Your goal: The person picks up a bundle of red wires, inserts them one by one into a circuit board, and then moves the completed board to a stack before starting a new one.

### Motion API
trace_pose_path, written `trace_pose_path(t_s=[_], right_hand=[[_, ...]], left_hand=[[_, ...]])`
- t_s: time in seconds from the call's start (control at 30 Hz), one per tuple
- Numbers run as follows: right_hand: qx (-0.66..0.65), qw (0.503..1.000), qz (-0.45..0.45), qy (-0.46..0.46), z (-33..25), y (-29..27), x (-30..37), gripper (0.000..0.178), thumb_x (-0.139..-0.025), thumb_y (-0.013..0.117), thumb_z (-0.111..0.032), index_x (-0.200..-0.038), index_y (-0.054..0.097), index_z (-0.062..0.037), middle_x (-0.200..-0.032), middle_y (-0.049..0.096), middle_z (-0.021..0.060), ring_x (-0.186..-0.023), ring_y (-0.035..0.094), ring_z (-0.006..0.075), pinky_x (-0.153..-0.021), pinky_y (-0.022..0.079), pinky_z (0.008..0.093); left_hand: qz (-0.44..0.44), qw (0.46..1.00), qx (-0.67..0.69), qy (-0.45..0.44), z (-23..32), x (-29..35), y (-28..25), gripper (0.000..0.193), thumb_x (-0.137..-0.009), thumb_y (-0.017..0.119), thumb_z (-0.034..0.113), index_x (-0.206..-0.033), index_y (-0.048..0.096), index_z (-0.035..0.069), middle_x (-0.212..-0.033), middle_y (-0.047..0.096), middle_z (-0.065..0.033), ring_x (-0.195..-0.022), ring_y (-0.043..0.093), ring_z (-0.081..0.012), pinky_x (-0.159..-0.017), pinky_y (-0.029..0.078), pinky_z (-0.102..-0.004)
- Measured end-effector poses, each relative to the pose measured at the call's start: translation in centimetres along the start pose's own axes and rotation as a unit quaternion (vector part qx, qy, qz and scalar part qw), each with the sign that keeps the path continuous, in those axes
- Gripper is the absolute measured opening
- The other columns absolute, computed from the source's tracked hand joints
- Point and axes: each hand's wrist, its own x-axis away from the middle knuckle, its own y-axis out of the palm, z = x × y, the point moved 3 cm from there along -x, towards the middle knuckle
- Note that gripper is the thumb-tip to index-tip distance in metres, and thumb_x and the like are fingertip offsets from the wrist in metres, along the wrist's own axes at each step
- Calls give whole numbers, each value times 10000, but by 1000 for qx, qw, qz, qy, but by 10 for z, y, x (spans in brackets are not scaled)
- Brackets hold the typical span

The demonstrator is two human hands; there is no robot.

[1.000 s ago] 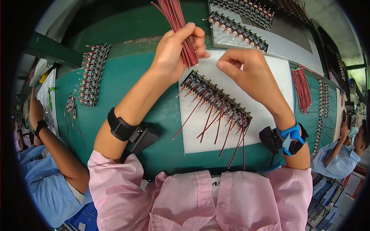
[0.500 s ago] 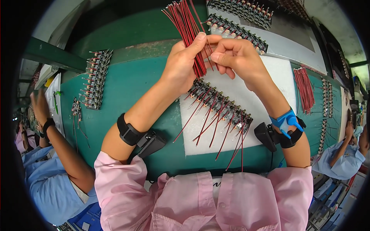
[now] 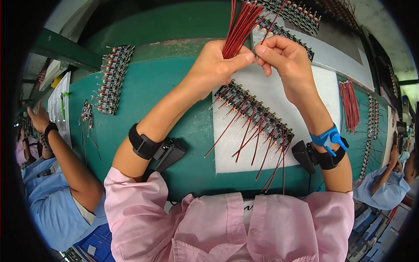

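Observation:
My left hand (image 3: 214, 67) is closed round a thick bundle of thin dark red wires (image 3: 242, 32), which fans out beyond my fingers. Close beside it, my right hand (image 3: 283, 59) pinches a single red wire (image 3: 274, 22) that slants up and away from the bundle. The thumbs of both hands nearly meet. Below them, a row of small circuit boards (image 3: 257, 114) lies slantwise on a white foam sheet (image 3: 229, 155). Several red wires trail from these boards toward me.
On the green table (image 3: 166, 87), another board row (image 3: 114, 81) and a small board piece (image 3: 87, 114) lie left. A second wire bundle (image 3: 349, 107) rests right. More boards (image 3: 286, 37) sit on the far grey surface. Co-workers sit at both sides, one arm (image 3: 70, 166) near the left edge.
The single wire has come away from the bundle and now tilts right in my right hand's pinch. The bundle in my left hand has swung from leaning left to leaning right.

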Motion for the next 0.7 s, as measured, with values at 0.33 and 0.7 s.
trace_pose_path(t_s=[0.33, 0.7], right_hand=[[38, 999, 23, -4, 4, -1, 4, 157, -743, 574, -158, -729, 533, -8, -607, 501, 14, -524, 409, 64, -503, 318, 187], [212, 975, -21, -57, 19, 2, 10, 91, -726, 580, -77, -694, 562, 6, -618, 515, -34, -565, 409, 10, -516, 337, 169]], left_hand=[[5, 984, -136, 115, 5, 0, -2, 149, -695, 552, 139, -685, 513, -5, -569, 466, 14, -501, 389, -47, -433, 310, -219], [-32, 986, -166, 14, -5, -4, -12, 174, -724, 584, 177, -649, 497, 47, -511, 342, 83, -450, 290, 0, -400, 213, -178]])
